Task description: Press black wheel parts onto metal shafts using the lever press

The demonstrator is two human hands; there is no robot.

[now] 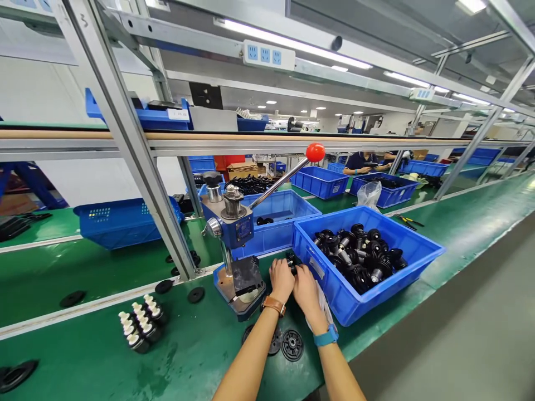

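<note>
Along the near edge of the smooth green counter point(192, 356), by the forearms, lay flat, round black discs point(292, 345) with ribbed faces and a centre hole, one partly under the left forearm. Beyond them both hands were closed in, the left hand point(282, 278) and the right hand point(306, 287) meeting with curled fingers around a small dark part point(292, 260); its full shape was hidden. Something thin and white point(324, 305) lay beside the right wrist.

Toward the left, a tight cluster of black cylinders with cream stepped tops point(141, 323) stood upright, with bare, faintly smeared green surface around it. Flat black rings point(195, 294) lay behind it, near the pale strip along the counter.

Just left of the hands stood the metal hand press point(239, 223), its blue-edged base bearing a dark block point(246, 275), its shiny lever slanting up to a glossy red ball point(315, 152). Right of the hands, a blue plastic bin point(363, 303) held jumbled black and silver parts point(361, 253), its corner reaching close to the near edge.

Farther back were another blue bin point(267, 245), yellow-handled pliers point(408, 221) and a crinkled clear bag point(369, 195).
</note>
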